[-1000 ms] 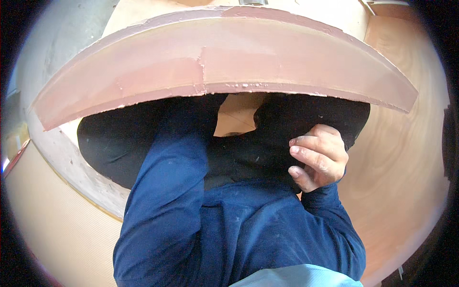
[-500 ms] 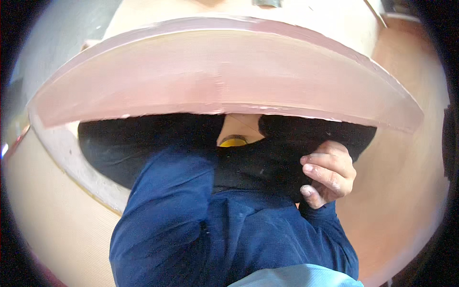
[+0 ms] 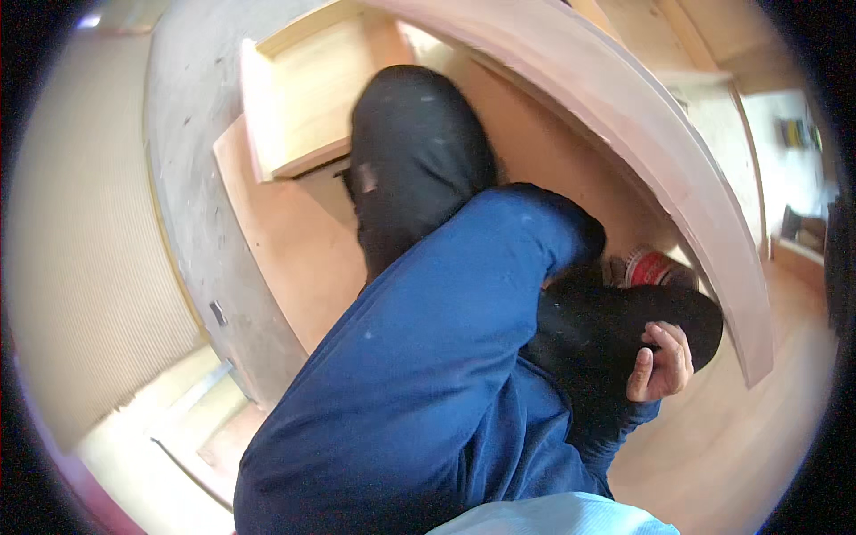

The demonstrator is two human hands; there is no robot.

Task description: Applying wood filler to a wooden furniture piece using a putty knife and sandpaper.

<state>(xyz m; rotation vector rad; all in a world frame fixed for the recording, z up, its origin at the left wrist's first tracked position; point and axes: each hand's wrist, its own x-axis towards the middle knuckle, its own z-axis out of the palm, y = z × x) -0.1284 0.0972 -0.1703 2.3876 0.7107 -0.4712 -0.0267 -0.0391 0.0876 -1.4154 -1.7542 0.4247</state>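
Observation:
My left arm in a blue sleeve (image 3: pixel 428 294) reaches up and across between my legs in black trousers. Its hand is hidden beyond the cuff. Loosely bent, with the thumb apart, the fingers of my right hand (image 3: pixel 664 364) are over my right knee (image 3: pixel 615 325) and hold nothing that I can see. A container with a red label (image 3: pixel 655 269) stands beyond that knee, partly covered by it. Past my legs, a curved pinkish panel (image 3: pixel 651 147) sweeps from the top down to the right.
A pale open wooden box (image 3: pixel 316 102) lies by my left knee, over a light brown board (image 3: pixel 294 236). Further left are a grey floor strip (image 3: pixel 196 143) and a ribbed beige surface (image 3: pixel 89 223). Shelf-like pieces (image 3: pixel 794 259) stand at the far right.
The view has turned, so the curved panel now slants to the right and the wooden box shows. My left arm reaches further across to the right. My right hand has shifted lower and right.

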